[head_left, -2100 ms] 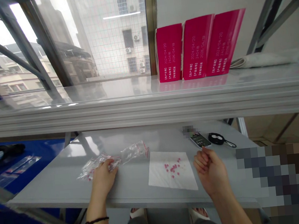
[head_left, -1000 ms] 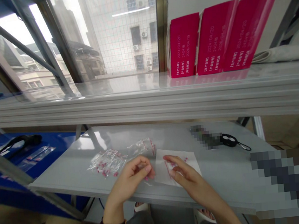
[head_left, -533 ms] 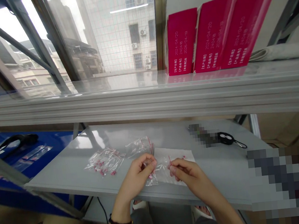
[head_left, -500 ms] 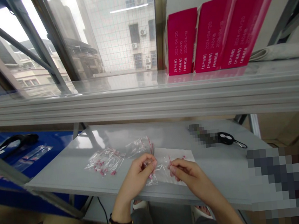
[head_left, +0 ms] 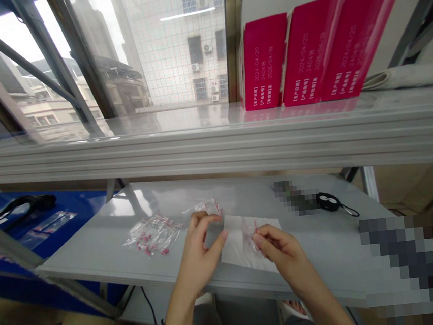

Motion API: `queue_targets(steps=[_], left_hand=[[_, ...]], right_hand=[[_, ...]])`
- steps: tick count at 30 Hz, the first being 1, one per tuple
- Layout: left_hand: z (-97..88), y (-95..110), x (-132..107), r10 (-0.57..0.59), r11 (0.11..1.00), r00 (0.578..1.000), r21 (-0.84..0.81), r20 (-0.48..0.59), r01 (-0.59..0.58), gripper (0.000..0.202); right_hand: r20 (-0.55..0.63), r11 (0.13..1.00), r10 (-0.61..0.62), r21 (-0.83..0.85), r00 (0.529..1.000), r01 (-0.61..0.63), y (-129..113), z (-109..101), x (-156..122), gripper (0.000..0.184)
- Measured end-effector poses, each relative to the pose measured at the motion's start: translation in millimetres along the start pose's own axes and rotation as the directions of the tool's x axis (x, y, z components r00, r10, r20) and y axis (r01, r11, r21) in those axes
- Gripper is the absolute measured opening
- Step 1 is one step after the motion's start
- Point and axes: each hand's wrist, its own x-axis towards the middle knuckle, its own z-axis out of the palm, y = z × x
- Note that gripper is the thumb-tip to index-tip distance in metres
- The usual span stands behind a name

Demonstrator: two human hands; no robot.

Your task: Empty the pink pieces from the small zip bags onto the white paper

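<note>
My left hand (head_left: pixel 200 251) is raised over the table with thumb and fingers apart and nothing visible between them. My right hand (head_left: pixel 282 248) pinches the edge of a small clear zip bag (head_left: pixel 248 236) by its red strip. Beneath that bag lies a white sheet of paper (head_left: pixel 232 250). Just beyond my left fingertips are more clear zip bags (head_left: pixel 209 205) with red strips, partly covered by the hand. Left of my left hand sits a pile of clear bags (head_left: pixel 154 235) with small pink pieces inside; their kind is too small to make out.
A grey table (head_left: pixel 321 254) carries all this. At its back right lies a black key fob (head_left: pixel 327 201) with a clip, beside a blurred-out patch. Overhead runs a shelf edge (head_left: pixel 215 150), bearing several magenta boxes (head_left: pixel 306 57). A blue table (head_left: pixel 78 201) stands left.
My left hand has opened, and the clear bag with pink pieces below it no longer shows there. My right hand has shifted slightly right with its bag.
</note>
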Motion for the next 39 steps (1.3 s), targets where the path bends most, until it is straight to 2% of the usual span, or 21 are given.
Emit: queue_targets(steps=[3,6,8,13,20,28,33,39], left_hand=[[-1.7,15,-3,0.059,0.998,0.992,-0.017,0.113,-0.057,0.003],[2.2,27,-6,0.069,0.995,0.964,-0.091,0.256,-0.047,0.011],[6.4,32,-7,0.043,0.993,0.955,-0.119,0.293,-0.009,0.010],[13.0,34,-7,0.012,0.990,0.951,-0.138,0.310,0.032,0.011],[14.6,26,-7,-0.026,0.989,0.952,-0.133,0.306,0.070,0.020],[16.6,26,-8,-0.038,0.987,0.956,-0.139,0.292,0.081,0.017],[17.3,27,-9,-0.024,0.985,0.952,-0.153,0.307,0.074,0.021],[14.7,27,-7,-0.022,0.989,0.946,-0.133,0.322,0.068,0.031]], right_hand=[[-0.046,0.997,-0.077,-0.022,0.996,0.076,-1,2,-1,0.025],[-0.030,0.989,-0.125,-0.089,0.992,0.122,-2,7,-3,0.023],[-0.011,0.983,-0.133,-0.127,0.991,0.130,-3,11,-5,0.023],[0.043,0.979,-0.119,-0.162,0.992,0.124,-3,17,-7,0.024],[0.105,0.991,-0.076,-0.103,0.992,0.087,-9,19,-8,0.026],[0.107,0.989,-0.071,-0.119,0.992,0.083,-5,19,-7,0.020],[0.100,0.983,-0.076,-0.158,0.992,0.092,0,21,-7,0.020],[0.101,0.976,-0.077,-0.195,0.992,0.095,-4,22,-8,0.024]])
